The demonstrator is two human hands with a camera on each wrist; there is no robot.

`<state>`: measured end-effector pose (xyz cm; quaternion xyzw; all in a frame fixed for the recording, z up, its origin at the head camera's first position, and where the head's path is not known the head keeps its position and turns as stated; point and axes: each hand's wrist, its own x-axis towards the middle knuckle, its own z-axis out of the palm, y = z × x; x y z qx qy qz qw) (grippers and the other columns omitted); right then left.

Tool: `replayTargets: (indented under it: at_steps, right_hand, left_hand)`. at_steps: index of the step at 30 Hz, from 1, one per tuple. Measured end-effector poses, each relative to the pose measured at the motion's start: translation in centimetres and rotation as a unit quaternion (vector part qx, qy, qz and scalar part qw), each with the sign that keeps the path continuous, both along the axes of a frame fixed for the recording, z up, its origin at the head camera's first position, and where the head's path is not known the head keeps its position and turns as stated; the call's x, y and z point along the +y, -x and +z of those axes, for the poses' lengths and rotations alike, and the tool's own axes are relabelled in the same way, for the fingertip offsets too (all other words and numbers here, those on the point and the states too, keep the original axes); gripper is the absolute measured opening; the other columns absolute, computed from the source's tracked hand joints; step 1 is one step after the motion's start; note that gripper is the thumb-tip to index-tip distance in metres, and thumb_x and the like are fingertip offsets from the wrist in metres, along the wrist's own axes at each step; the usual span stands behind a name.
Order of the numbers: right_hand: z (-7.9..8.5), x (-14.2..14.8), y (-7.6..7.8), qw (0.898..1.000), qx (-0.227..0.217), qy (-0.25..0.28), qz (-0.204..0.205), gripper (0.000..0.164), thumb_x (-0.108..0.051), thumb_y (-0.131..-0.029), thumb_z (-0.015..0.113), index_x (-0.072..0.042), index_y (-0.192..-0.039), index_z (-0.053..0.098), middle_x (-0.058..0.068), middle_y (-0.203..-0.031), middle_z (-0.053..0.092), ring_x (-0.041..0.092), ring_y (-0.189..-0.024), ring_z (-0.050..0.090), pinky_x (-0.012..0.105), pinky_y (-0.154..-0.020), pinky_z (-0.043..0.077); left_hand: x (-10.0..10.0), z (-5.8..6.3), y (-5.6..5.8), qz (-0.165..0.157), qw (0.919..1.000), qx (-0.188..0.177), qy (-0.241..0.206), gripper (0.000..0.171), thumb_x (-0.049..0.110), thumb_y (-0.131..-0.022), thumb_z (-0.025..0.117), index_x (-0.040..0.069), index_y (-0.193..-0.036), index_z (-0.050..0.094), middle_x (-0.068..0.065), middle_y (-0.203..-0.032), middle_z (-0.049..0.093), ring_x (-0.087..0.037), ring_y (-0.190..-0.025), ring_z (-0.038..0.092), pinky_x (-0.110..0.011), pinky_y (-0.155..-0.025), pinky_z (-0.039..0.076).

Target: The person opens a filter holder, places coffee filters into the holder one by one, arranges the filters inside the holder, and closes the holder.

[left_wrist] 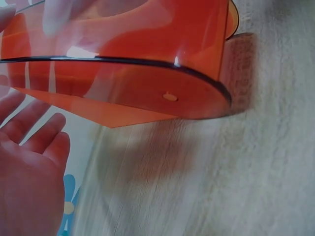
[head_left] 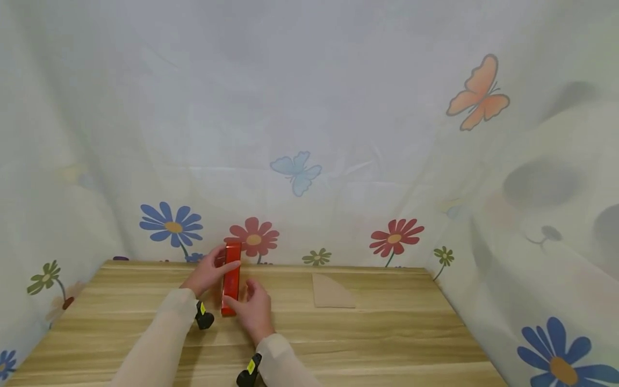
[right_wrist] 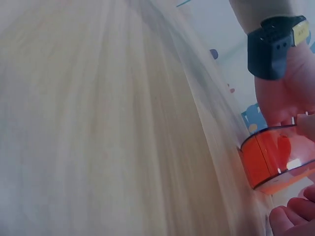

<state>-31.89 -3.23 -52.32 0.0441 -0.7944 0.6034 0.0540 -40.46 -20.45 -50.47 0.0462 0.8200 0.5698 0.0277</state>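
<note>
Head | 2 hands (head_left: 207, 274) at 1 red container (head_left: 231, 284) | 1 tan wedge (head_left: 331, 293)

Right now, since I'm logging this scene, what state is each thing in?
Red see-through case: held by the left hand; open or closed, cannot tell.
Right hand: thumb at the near end of the case; finger contact unclear.
Tan quarter-circle piece: lying flat on the tabletop.
Wrist cameras: worn, one per wrist.
Printed backdrop: creased.
</note>
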Motion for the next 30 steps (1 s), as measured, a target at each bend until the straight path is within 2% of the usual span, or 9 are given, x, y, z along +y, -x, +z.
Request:
replayTargets:
  at_steps: [6,16,23,30]
  right_hand:
    - [0.2,-0.5,-0.1,1.000,0.003,0.011,0.021,0.068,-0.026,-0.083,0.087,0.000,-0.138,0.057,0.015,-0.131,0.067,0.029,-0.115,0.067,0.046,-0.100,0.057]
    - [0.4,-1.2,0.2,0.999,0.019,0.016,0.037,0.058,-0.018,-0.084,0.086,-0.003,-0.133,0.060,0.014,-0.124,0.071,0.030,-0.111,0.070,0.039,-0.095,0.060]
    - [0.8,-1.3,0.1,0.999,0.015,0.001,0.029,0.055,-0.020,-0.084,0.087,-0.006,-0.130,0.062,0.011,-0.121,0.072,0.026,-0.107,0.070,0.038,-0.094,0.060]
    - [0.7,-1.2,0.1,0.999,0.032,-0.010,0.023,0.050,-0.015,-0.082,0.087,-0.008,-0.127,0.065,0.006,-0.114,0.075,0.019,-0.101,0.072,0.035,-0.091,0.061]
  left_hand:
    - [0.2,-0.1,0.0,-0.002,1.0000,-0.006,-0.006,0.082,0.046,-0.093,0.073,0.020,-0.158,0.030,-0.016,-0.157,0.044,-0.042,-0.145,0.040,-0.067,-0.116,0.036]
    - [0.7,0.3,-0.8,-0.014,0.9994,-0.017,-0.026,0.076,0.045,-0.094,0.072,0.019,-0.155,0.034,-0.015,-0.154,0.047,-0.041,-0.142,0.044,-0.067,-0.116,0.036]
    - [0.8,0.2,-0.7,-0.022,0.9987,-0.012,-0.044,0.074,0.045,-0.094,0.072,0.017,-0.153,0.036,-0.015,-0.152,0.049,-0.040,-0.140,0.046,-0.066,-0.115,0.038]
    - [1.0,0.1,-0.8,-0.012,0.9994,-0.005,-0.033,0.073,0.047,-0.095,0.071,0.016,-0.152,0.038,-0.016,-0.151,0.051,-0.040,-0.139,0.048,-0.065,-0.116,0.038]
